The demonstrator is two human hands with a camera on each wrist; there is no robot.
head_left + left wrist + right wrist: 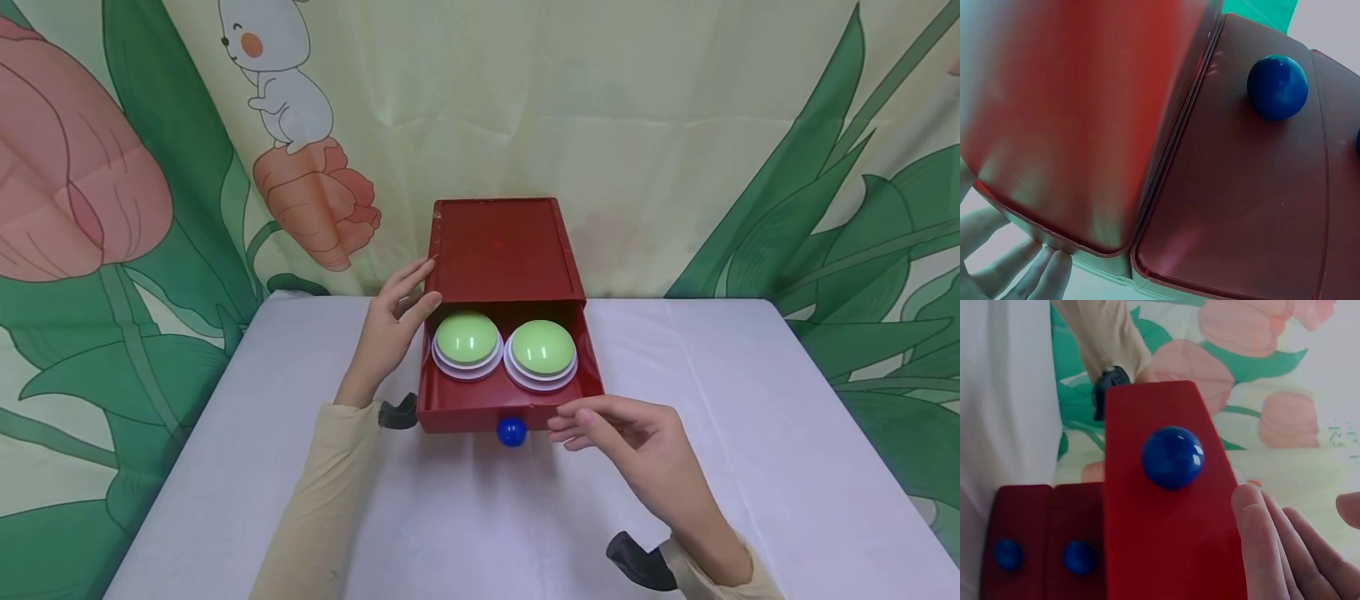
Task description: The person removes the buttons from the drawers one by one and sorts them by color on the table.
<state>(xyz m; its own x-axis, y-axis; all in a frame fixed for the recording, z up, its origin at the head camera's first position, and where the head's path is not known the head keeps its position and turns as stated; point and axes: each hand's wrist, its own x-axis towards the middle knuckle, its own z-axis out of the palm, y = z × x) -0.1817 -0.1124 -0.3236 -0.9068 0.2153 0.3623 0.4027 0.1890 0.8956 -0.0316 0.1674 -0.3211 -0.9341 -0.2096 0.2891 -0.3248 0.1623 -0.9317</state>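
A dark red drawer cabinet (498, 250) stands at the back of the table with its top drawer (465, 408) pulled out. Inside the drawer sit two light green domes on white round bases, a left dome (467, 337) and a right dome (543, 347), side by side. A blue round knob (512, 432) is on the drawer front. My left hand (390, 325) rests against the cabinet's left side, fingers extended. At the drawer's front right corner is my right hand (637, 442), fingers fairly straight, thumb apart, nothing held; in the right wrist view its fingers (1260, 544) lie along the drawer front's edge.
Two lower drawers with blue knobs, a near knob (1080, 557) and a far knob (1009, 554), are closed below. A white cloth (675, 358) covers the table. Behind hangs a printed curtain (622, 125) with plants and a rabbit.
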